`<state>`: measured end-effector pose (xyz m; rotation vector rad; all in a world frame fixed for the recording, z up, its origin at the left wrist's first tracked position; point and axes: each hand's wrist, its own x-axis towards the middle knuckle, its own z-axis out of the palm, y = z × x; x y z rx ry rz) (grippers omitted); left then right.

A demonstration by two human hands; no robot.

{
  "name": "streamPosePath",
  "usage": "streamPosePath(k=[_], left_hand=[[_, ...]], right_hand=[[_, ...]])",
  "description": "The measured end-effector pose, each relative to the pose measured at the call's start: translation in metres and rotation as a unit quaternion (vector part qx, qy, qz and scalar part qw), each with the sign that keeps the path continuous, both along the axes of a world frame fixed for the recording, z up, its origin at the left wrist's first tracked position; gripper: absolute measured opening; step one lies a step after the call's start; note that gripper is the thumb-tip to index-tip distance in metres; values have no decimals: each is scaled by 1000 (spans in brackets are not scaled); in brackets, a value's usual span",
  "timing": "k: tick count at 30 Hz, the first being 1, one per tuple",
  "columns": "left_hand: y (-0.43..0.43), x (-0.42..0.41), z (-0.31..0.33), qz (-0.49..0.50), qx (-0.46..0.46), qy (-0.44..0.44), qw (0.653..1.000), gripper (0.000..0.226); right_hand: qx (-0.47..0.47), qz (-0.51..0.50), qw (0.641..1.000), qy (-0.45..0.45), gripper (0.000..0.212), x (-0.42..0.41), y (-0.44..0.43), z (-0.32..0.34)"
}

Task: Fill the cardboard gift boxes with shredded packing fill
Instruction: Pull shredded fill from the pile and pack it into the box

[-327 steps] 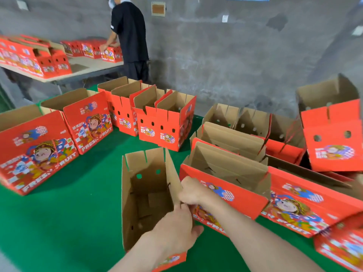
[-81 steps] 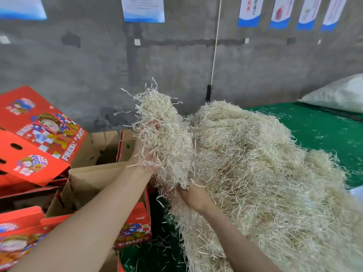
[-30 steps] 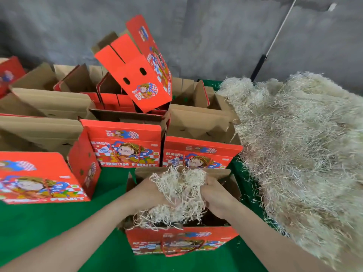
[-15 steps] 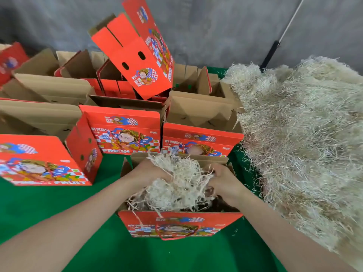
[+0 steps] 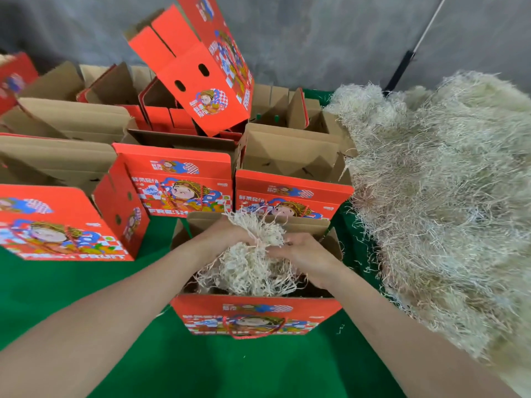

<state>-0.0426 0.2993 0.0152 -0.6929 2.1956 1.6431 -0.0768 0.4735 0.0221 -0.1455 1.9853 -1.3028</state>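
In the filling step, the clump of shredded fill (image 5: 253, 259) is gripped by the left hand (image 5: 227, 234) and the right hand (image 5: 301, 254) in the mouth of the nearest box (image 5: 258, 311) at 6 o'clock, and next it should probably be released and pressed down.

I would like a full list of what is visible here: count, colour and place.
Front box: one, red outside, brown inside, open, centre front.
Clump of fill: one, pale cream, in the front box's mouth.
Pile of fill: one, pale cream, right.
Other boxes: several, red and brown, behind and left.
Tilted box: one, red, atop the back boxes.
Table cover: one, green, underneath.
Wall: one, grey, behind.
Left hand, right hand: two, gripping the clump.
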Motion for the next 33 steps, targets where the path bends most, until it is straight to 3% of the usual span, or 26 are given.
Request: streamPosePath(k=[3, 5, 7, 9, 11, 13, 15, 16, 18, 20, 22, 23, 25, 26, 27, 30, 33], left_hand=[[-23, 3, -6, 39, -48, -47, 997, 81], [-35, 7, -6, 49, -54, -54, 996, 106], [-35, 8, -6, 15, -19, -53, 998, 89], [-18, 8, -1, -43, 7, -47, 998, 39], [-2, 8, 1, -71, 13, -21, 997, 18], [-6, 7, 4, -49, 5, -31, 998, 20], [-24, 8, 4, 3, -18, -47, 999, 52], [-32, 11, 5, 23, -21, -45, 998, 48], [-37, 13, 7, 30, -4, -36, 999, 9], [-26, 12, 10, -38, 62, -17, 997, 24], [-10, 11, 16, -41, 98, -7, 994, 11], [-6, 9, 16, -45, 123, -10, 991, 11], [-3, 10, 23, -54, 162, -26, 985, 17], [-6, 12, 23, -59, 161, -38, 984, 20], [-13, 12, 19, -54, 152, -48, 986, 19], [-26, 19, 13, 27, 79, -48, 995, 18], [-33, 21, 5, 65, 86, -29, 994, 29]], right_hand=[[34, -52, 997, 35, 2, -11, 22, 2], [22, -86, 995, 41, 12, -18, 35, 1], [-23, -64, 998, 8, 16, -17, 34, 1], [-27, 2, 999, -19, 19, -5, 18, 1], [-7, 28, 999, -14, 38, 3, 4, -3], [11, 9, 1000, 6, 51, -2, 10, -3], [10, -32, 999, 5, 43, -13, 30, 3], [-4, -49, 999, -1, 41, -17, 40, 3], [-38, -34, 999, -1, 48, -18, 48, 6], [-70, 26, 997, -17, 66, -12, 38, 7], [-63, 67, 995, -46, 88, -5, 22, 6], [-54, 73, 994, -53, 80, -2, 14, 7], [-54, 44, 997, -26, 38, -2, 7, 5], [-49, 21, 999, -8, 32, -5, 9, 2], [-43, -5, 999, 9, 39, -8, 13, 2], [-38, -61, 997, 29, 89, -19, 32, -2], [-56, -71, 996, -7, 95, -21, 35, -4]])
